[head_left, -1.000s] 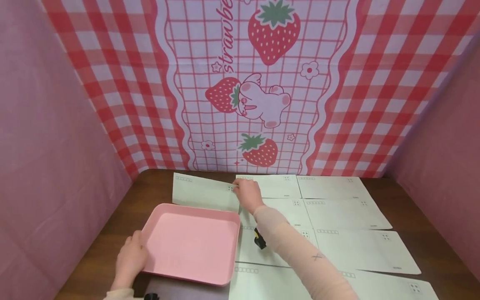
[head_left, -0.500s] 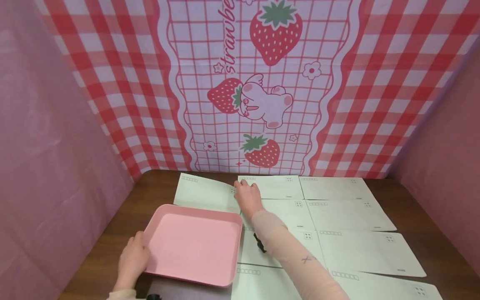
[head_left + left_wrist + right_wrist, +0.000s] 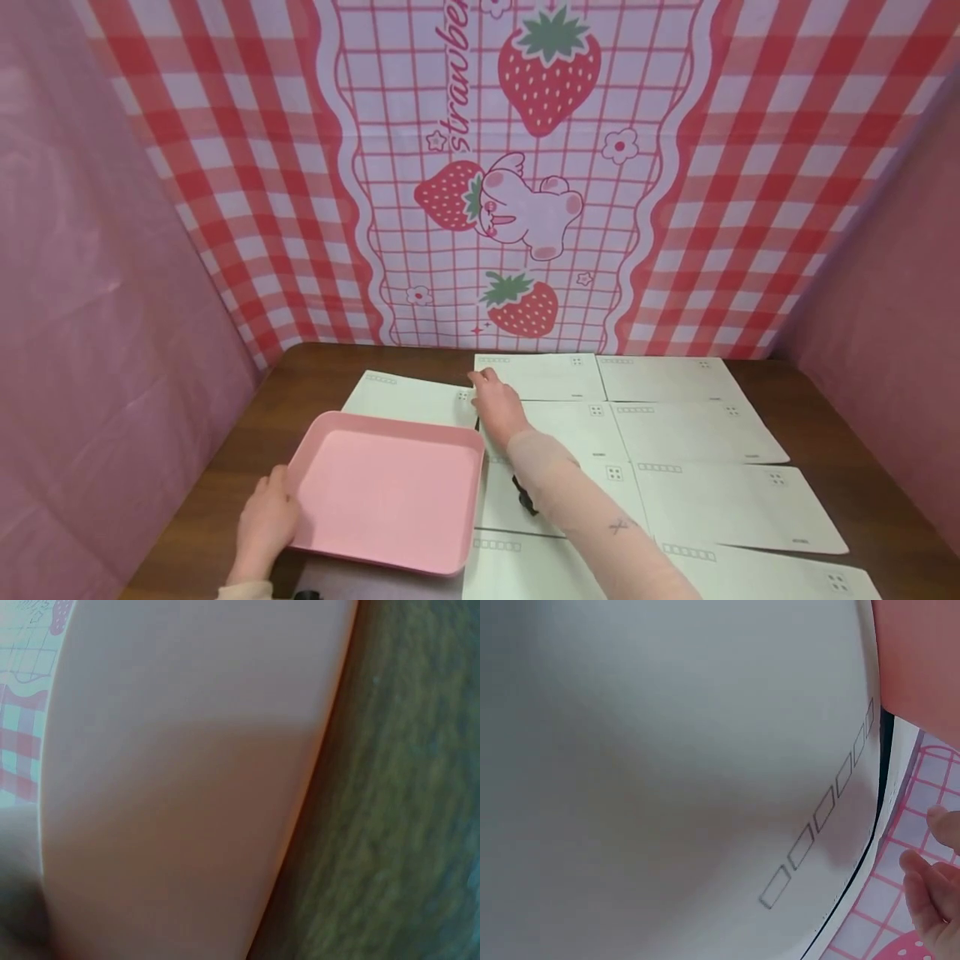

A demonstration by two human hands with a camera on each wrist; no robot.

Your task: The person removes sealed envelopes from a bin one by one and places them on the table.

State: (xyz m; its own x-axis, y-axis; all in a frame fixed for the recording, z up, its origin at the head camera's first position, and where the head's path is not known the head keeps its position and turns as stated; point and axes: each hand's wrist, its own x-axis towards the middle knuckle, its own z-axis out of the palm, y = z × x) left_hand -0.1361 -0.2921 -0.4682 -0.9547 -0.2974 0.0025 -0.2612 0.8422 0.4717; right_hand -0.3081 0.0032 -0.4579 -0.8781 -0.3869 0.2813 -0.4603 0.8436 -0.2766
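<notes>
At the left of the head view, my left hand (image 3: 266, 518) grips the left rim of a pink tray (image 3: 390, 487). The tray's long wall (image 3: 187, 787) fills much of the left wrist view. My right hand (image 3: 498, 404) is over the right end of a pale envelope (image 3: 416, 396) behind the tray. Its lower part is hidden by the tray. In the right wrist view, thumb and fingers (image 3: 930, 892) stand slightly apart with cloth showing between them. A nearby envelope (image 3: 690, 750) with printed code boxes fills most of that view.
Several more envelopes (image 3: 705, 500) lie in two columns on the wooden table (image 3: 225, 475), right of the tray. My right sleeve crosses some of them. A strawberry-print cloth (image 3: 517, 208) hangs behind the table, with pink drapes (image 3: 112, 292) at both sides.
The envelope behind the tray has come down from its raised position and slid nearer, so the tray covers more of it. My right hand dropped slightly; my left hand stays on the tray.
</notes>
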